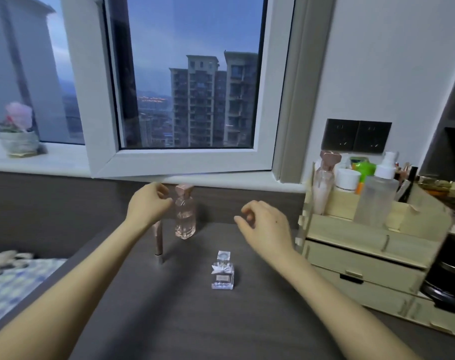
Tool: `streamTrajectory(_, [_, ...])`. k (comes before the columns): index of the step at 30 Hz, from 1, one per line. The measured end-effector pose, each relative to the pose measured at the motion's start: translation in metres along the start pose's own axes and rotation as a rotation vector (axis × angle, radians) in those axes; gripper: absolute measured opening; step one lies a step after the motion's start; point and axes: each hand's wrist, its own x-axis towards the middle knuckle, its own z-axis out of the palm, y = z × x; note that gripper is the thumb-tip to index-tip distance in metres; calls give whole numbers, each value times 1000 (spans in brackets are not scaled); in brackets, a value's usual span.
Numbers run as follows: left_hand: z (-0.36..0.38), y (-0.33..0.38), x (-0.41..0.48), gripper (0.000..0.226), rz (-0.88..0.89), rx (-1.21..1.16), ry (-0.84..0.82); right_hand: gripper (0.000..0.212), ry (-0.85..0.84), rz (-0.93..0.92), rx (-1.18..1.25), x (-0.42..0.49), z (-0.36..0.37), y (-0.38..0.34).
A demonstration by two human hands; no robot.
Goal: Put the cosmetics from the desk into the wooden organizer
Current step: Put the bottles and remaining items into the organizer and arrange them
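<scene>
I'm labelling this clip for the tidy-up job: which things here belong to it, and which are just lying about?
Job: pink perfume bottle, small clear perfume bottle, rose-gold tube, wooden organizer, left hand, right hand.
Lying about: potted flower on the sill, wall sockets.

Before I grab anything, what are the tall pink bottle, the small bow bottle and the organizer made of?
Tall pink bottle: probably clear glass, see-through and glossy; cap shiny rose-gold, metal or plastic. Small bow bottle: clear glass or acrylic, faceted stopper. Wooden organizer: pale matte plywood, slotted tab joints visible.
</scene>
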Motion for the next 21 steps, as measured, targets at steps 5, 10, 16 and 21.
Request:
streamTrajectory(5, [7,0,18,29,7,16,-4,41,-245,93,136,37,61,-26])
streamTrajectory(10, [21,5,51,47,28,45,-116,60,-406,213,182,78,112,-37])
streamTrajectory(16, [33,4,82,46,26,76,-320,72,-468,291,244,113,159,-44])
streamTrajectory(21, [37,-6,87,42,-14,-42,-342,73,-478,314,170,125,176,-50])
